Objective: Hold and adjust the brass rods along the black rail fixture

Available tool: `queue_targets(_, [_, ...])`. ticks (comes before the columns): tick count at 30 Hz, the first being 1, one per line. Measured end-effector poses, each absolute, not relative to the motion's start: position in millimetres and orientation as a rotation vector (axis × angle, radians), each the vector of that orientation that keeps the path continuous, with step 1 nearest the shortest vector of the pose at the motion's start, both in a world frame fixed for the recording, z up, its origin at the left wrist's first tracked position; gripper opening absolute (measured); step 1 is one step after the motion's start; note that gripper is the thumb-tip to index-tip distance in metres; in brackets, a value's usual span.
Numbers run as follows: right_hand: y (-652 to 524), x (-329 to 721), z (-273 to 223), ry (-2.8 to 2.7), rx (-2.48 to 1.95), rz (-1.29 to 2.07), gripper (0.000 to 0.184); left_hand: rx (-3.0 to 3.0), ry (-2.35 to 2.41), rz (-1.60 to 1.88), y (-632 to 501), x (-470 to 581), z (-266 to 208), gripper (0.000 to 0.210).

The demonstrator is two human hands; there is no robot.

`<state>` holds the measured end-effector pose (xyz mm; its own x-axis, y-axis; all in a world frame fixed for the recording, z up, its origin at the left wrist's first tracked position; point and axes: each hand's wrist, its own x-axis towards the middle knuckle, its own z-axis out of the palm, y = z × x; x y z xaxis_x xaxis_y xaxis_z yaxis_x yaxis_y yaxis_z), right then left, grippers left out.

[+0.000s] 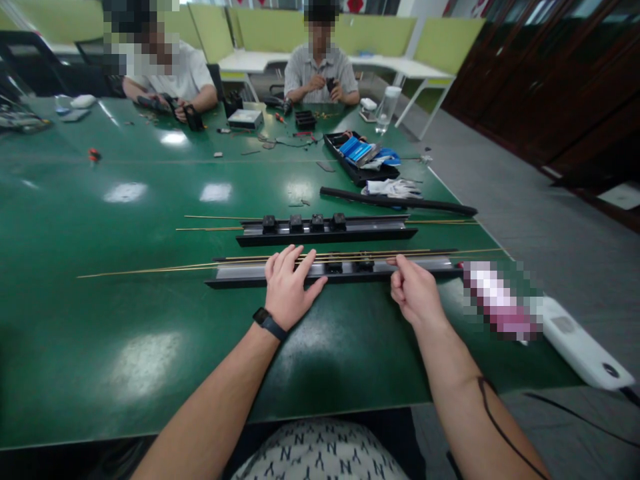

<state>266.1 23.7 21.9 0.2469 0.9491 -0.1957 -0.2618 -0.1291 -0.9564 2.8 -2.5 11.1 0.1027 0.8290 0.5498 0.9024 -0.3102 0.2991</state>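
Observation:
A long black rail [240, 283] with a pale inner channel lies crosswise in front of me. Small black blocks [366, 262] sit in it, and several thin brass-coloured rods [165, 270] run along it, sticking out past its left end. My left hand [290, 283] rests over the rail and rods, palm down, fingers apart. At the rods further right, my right hand [415, 287] is closed with its index finger extended and touching them; anything inside its curled fingers is hidden. A second black rail [325, 238] with several black blocks and more rods lies just behind.
Beyond the rails are a black tube [400, 201], white gloves [395, 189] and a black tray [345, 163] with blue items. At right lie a blurred pink object [500, 300] and a white device [583, 343]. Two people work across the green table [150, 360].

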Motion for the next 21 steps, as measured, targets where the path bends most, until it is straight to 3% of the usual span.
queue_targets(21, [23.7, 265.8, 21.3, -0.751, -1.231, 1.303, 0.036, -2.243, -1.768, -0.99, -2.6, 3.1, 10.5, 0.049])
